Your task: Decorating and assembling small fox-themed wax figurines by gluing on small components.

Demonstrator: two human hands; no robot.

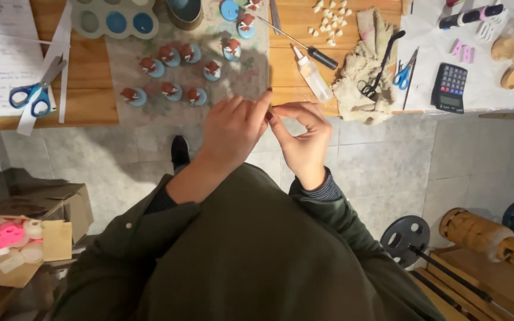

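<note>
Something tiny, too small to make out, sits pinched between the fingertips of the left hand [231, 132] and the right hand [303, 142], both curled narrow and touching each other just off the near edge of the wooden table [284, 71]. On that table, just beyond the hands, stand small blue discs with brown-and-white figures [168, 74] on a patterned mat, a clear glue bottle [312, 74] and a screwdriver [304, 46]. Farther right on it lie a crumpled beige cloth [361, 71] with black scissors [379, 62] and a dark calculator [450, 87], while blue-handled scissors [34, 92] rest at its left end.

Grey tiled floor [382, 160], wooden worktable [93, 101], warm light
</note>
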